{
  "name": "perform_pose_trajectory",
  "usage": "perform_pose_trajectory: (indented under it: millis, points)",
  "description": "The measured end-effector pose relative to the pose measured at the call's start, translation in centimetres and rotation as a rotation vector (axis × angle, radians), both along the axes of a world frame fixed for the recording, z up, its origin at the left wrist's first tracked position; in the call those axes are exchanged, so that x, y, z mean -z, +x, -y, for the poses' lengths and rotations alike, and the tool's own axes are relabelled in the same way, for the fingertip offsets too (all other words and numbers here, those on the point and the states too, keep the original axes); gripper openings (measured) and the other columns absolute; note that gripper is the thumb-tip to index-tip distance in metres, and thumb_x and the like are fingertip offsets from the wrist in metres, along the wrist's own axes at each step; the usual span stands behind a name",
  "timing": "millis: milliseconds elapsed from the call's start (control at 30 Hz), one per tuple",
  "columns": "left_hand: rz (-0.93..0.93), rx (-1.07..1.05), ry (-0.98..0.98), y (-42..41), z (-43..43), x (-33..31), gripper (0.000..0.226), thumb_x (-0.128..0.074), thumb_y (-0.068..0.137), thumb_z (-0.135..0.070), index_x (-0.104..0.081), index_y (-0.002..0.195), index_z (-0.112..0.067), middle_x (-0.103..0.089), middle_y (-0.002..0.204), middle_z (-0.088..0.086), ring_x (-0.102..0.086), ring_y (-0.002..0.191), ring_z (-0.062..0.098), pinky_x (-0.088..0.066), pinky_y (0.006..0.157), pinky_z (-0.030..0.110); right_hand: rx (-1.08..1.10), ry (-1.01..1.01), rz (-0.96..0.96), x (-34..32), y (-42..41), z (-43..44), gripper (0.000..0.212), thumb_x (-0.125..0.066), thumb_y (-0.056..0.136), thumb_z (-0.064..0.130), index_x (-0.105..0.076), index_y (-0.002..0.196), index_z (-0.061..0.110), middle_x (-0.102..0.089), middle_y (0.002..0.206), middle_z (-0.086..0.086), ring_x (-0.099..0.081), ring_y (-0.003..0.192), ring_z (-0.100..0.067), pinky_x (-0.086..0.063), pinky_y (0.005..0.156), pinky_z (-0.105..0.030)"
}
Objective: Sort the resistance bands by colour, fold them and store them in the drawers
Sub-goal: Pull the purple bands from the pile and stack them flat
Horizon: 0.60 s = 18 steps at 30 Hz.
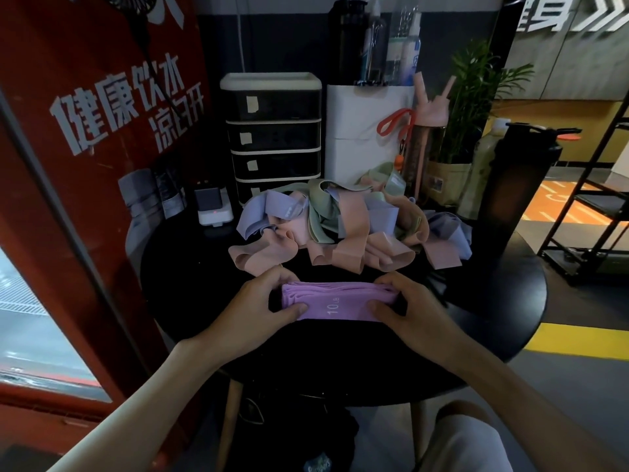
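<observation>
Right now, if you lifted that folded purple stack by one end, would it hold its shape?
Probably not: the folded purple stack shows thin loose layers, and both the left hand and right hand pinch its ends, likely to keep it together. It looks floppy and light, like the unsorted pile behind, whose bands curl and droop.

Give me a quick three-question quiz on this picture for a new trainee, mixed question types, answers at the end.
1. True or false: the left hand and right hand both grip the stack of folded purple resistance bands.
2. Multiple choice: the black plastic drawer cabinet stands A) left of the tall white box, B) right of it, C) on the floor.
3. Fill in: the print on the purple stack reads "10 ___".
Key: 1 true; 2 A; 3 LB.
</observation>
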<state>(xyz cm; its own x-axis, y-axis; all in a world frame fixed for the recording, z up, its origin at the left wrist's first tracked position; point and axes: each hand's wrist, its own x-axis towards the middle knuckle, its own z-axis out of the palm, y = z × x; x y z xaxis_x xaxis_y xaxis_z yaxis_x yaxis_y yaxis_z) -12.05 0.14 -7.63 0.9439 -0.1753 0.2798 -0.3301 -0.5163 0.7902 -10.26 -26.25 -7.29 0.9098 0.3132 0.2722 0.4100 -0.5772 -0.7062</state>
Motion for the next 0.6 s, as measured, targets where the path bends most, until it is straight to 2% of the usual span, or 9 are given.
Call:
perform_pose_trajectory:
  millis: [133,267,333,400,500,600]
  points:
    - [-0.070,-0.031,-0.229,0.0,-0.5,-0.8,0.020,-0.074,0.088,-0.011,-0.066,0.106,-0.016,-0.076,0.098,0.004,-0.071,0.095,0.024,-0.056,0.090,0.040,0.009,0.033,-0.025,-0.3,0.0,-0.3,0.009,-0.068,0.088,0.021,-0.065,0.097,0.021,-0.064,0.087,0.008,-0.058,0.078,0.001,-0.043,0.067,-0.011]
    - [-0.039,-0.186,-0.379,0.5,-2.0,-2.8,0.027,-0.074,0.087,-0.012,-0.067,0.111,-0.022,-0.076,0.099,0.001,-0.072,0.095,0.020,-0.057,0.085,0.035,-0.085,0.162,-0.119,-1.0,-0.5,-3.4,0.006,-0.069,0.088,0.020,-0.064,0.087,0.017,-0.063,0.078,0.000,-0.055,0.063,-0.001,-0.044,0.059,-0.015]
    - [0.000,-0.287,-0.414,1.1,-3.7,-3.8,0.027,-0.075,0.086,-0.012,-0.063,0.109,-0.021,-0.076,0.093,0.004,-0.072,0.089,0.020,-0.058,0.080,0.035,-0.137,0.211,-0.180,-1.0,-0.7,-6.4,0.014,-0.069,0.088,0.020,-0.057,0.093,0.019,-0.062,0.080,-0.004,-0.054,0.063,-0.004,-0.043,0.058,-0.016]
    - [0.049,-0.353,-0.366,1.8,-5.8,-4.7,0.026,-0.076,0.086,-0.012,-0.059,0.104,-0.019,-0.074,0.089,0.007,-0.071,0.082,0.017,-0.059,0.074,0.032,-0.201,0.261,-0.235,-0.9,-0.7,-9.8,0.024,-0.069,0.088,0.021,-0.049,0.102,0.023,-0.062,0.086,-0.005,-0.056,0.069,-0.007,-0.045,0.062,-0.020]
    - [0.094,-0.415,-0.223,2.8,-9.7,-5.6,0.023,-0.077,0.085,-0.010,-0.057,0.094,-0.016,-0.067,0.080,0.005,-0.064,0.065,0.005,-0.056,0.064,0.027,-0.295,0.311,-0.227,-0.8,-0.1,-15.2,0.022,-0.062,0.088,0.019,-0.047,0.105,0.020,-0.060,0.095,0.003,-0.060,0.082,-0.010,-0.048,0.070,-0.025]
    - [0.091,-0.446,-0.127,4.1,-13.7,-5.8,0.020,-0.075,0.085,-0.006,-0.058,0.094,-0.003,-0.059,0.078,0.004,-0.058,0.056,0.002,-0.054,0.061,0.029,-0.283,0.371,-0.256,-1.1,0.9,-19.4,0.016,-0.057,0.091,0.013,-0.047,0.104,0.013,-0.055,0.085,0.002,-0.053,0.071,-0.008,-0.043,0.062,-0.017]
